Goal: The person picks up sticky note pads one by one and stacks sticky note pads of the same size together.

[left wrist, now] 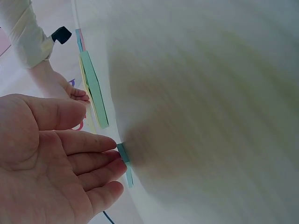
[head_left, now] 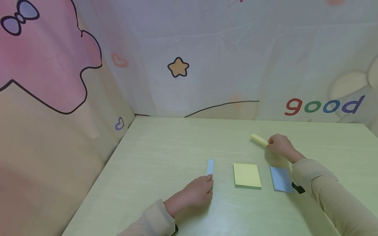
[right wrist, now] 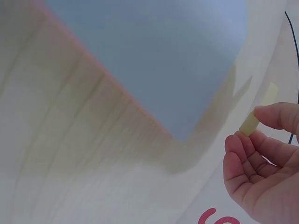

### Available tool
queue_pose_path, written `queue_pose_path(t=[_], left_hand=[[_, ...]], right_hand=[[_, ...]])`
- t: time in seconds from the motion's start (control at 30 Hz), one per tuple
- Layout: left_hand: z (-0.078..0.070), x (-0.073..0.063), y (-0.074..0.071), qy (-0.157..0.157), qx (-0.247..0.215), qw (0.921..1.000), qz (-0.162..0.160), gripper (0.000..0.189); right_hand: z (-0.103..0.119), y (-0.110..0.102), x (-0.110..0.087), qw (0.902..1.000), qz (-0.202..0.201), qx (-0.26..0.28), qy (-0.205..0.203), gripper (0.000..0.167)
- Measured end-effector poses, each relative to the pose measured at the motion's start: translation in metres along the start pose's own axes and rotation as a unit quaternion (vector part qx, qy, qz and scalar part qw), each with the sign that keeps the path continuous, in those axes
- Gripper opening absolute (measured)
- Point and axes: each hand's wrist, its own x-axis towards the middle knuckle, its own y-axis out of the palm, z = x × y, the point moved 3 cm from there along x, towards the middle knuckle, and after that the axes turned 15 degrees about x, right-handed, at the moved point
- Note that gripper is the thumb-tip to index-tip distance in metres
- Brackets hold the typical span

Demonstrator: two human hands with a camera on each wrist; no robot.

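Observation:
In the head view my right hand (head_left: pixel 280 145) pinches a narrow yellow sticky note pad (head_left: pixel 259 140) near the back right of the table. Thumb and index finger grip its end in the right wrist view, with the yellow strip (right wrist: pixel 267 100) sticking out beyond them. My left hand (head_left: pixel 197 191) is low over the table, its fingertips touching the near end of a narrow blue sticky note pad (head_left: pixel 210 167). From the left wrist, the thumb stands apart from those fingers, which lie against the strip's edge (left wrist: pixel 122 153).
Between the hands lies a square yellow sticky note pad (head_left: pixel 247 176) with a green side. Right of it, a blue pad (head_left: pixel 280 179) with a pinkish edge lies partly under the right sleeve (head_left: pixel 313 170). A printed cloth backdrop (head_left: pixel 206 65) stands along the table's back edge.

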Motion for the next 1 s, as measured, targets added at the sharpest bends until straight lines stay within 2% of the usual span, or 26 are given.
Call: queue_pose_path(t=[0.2, 0.53, 1.0], left_hand=[[0.000, 0.001, 0.001, 0.002, 0.002, 1.0000, -0.002, 0.041], [0.000, 0.000, 0.001, -0.004, -0.005, 1.0000, 0.007, 0.042], [0.000, 0.001, -0.001, 0.000, -0.005, 1.0000, 0.005, 0.041]], right_hand=[[0.005, 0.004, 0.001, 0.9999, 0.011, 0.006, -0.007, 0.017], [0.019, 0.009, -0.003, 0.9964, 0.004, -0.001, -0.085, 0.031], [0.031, 0.019, -0.005, 0.9926, 0.024, 0.010, -0.119, 0.033]])
